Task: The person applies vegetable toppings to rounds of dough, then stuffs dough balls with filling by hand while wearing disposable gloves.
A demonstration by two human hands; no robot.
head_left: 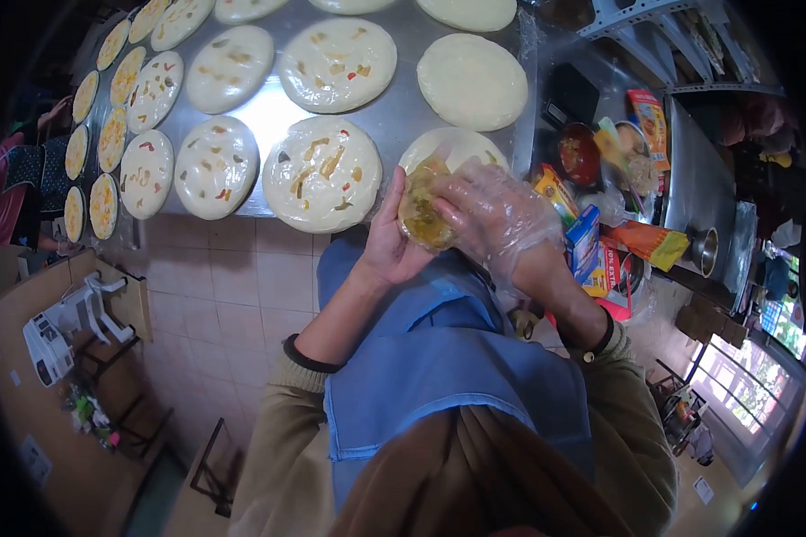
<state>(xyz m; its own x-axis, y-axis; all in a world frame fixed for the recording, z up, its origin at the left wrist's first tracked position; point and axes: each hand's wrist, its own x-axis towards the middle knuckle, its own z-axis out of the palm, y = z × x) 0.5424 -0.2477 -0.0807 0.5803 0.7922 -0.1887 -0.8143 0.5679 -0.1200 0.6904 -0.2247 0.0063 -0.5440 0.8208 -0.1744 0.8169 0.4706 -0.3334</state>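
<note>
My left hand (396,234) holds a small container of greenish-yellow food (425,215), its fingers mostly hidden behind it. My right hand (493,206), in a clear plastic glove, has its fingertips at the container's opening; whether they pinch any pieces I cannot make out. Beneath and beyond the hands, a plain dough round (452,148) is partly covered by them. Left of it lies a dough round with red, yellow and green pieces (322,174). Another plain round (472,82) sits farther back on the metal table (261,125).
Several topped rounds (217,167) fill the table to the left. At the right are a blue box (584,242), an orange packet (649,243), a dark red bowl (579,152) and a metal bowl (706,251). Another person (27,179) is at the far left.
</note>
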